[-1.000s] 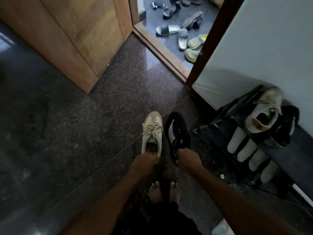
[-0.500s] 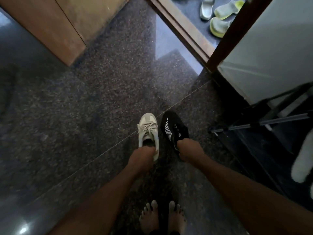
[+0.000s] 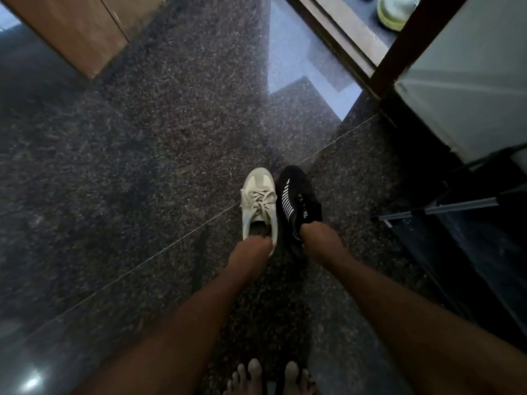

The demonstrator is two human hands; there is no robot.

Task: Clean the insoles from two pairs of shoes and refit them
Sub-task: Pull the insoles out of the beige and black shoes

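Observation:
A beige lace-up sneaker [image 3: 259,201] and a black sneaker with white stripes [image 3: 296,199] are side by side over the dark speckled floor, toes pointing away from me. My left hand [image 3: 251,253] grips the beige sneaker at its heel collar. My right hand [image 3: 320,242] grips the black sneaker at its heel. The fingers of both hands are hidden behind the shoes. No insole shows.
A dark shoe rack with a metal bar [image 3: 439,209] stands at the right below a pale wall. A wooden door [image 3: 77,32] is at the upper left. A doorway sill [image 3: 342,32] lies at the top, with a yellow-green slipper [image 3: 395,10] beyond it. My bare feet [image 3: 271,379] are at the bottom.
Both hands with the shoes have moved away from the rack toward the open floor. The view has tipped down, so the rack's shoes and most slippers left the frame.

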